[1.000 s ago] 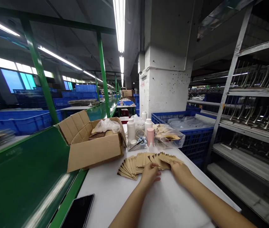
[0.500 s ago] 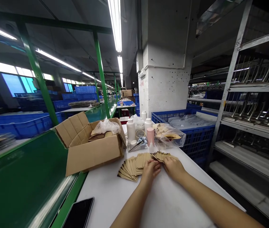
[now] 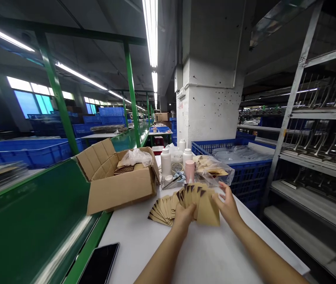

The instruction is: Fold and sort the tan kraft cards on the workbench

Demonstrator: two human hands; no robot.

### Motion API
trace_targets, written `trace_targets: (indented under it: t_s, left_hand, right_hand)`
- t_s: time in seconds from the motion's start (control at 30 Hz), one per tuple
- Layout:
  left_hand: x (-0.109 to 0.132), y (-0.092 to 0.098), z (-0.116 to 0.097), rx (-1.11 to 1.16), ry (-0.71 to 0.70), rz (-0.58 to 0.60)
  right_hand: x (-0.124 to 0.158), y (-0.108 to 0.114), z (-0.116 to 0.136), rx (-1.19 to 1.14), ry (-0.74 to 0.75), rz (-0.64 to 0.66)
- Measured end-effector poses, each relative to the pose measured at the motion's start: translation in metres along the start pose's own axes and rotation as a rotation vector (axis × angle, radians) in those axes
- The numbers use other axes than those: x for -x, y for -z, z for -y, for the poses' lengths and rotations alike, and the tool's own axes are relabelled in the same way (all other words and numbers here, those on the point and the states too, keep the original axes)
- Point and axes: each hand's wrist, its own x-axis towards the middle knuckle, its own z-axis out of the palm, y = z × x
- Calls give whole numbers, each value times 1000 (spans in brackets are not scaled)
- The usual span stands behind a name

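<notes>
My left hand (image 3: 184, 216) grips the lower left of a fan of small brown kraft paper envelopes (image 3: 197, 197), thumb across the front. Dark strips show along their upper ends, and the fan is raised at a tilt over the white table. At the fan's right side is my right hand (image 3: 229, 207), with its thumb close to or touching the edge of the outermost envelope (image 3: 209, 211). Its fingers are apart, and I see nothing held in them. More envelopes (image 3: 160, 211) lie spread on the table to the left, partly behind my left hand.
An open cardboard box (image 3: 122, 193) stands at the left, near white bottles (image 3: 166, 162), a pink bottle (image 3: 189, 171) and a clear plastic bag (image 3: 228, 173). A phone (image 3: 101, 264) lies front left. A blue crate (image 3: 250, 177) and metal rack (image 3: 283, 130) border the right.
My left hand has taken hold of the right-hand envelopes, now lifted and fanned upright toward me. My right hand has moved right and up, its fingers spreading from the stack.
</notes>
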Motion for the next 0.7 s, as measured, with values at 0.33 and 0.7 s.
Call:
trace_targets:
  t_s: [0.33, 0.7]
  left_hand:
    - [-9, 5, 8, -125, -122, 126]
    - [-4, 5, -2, -79, -142, -93]
  right_hand:
    - [3, -11, -31, -459, -530, 254]
    - [4, -1, -41, -274, -504, 509]
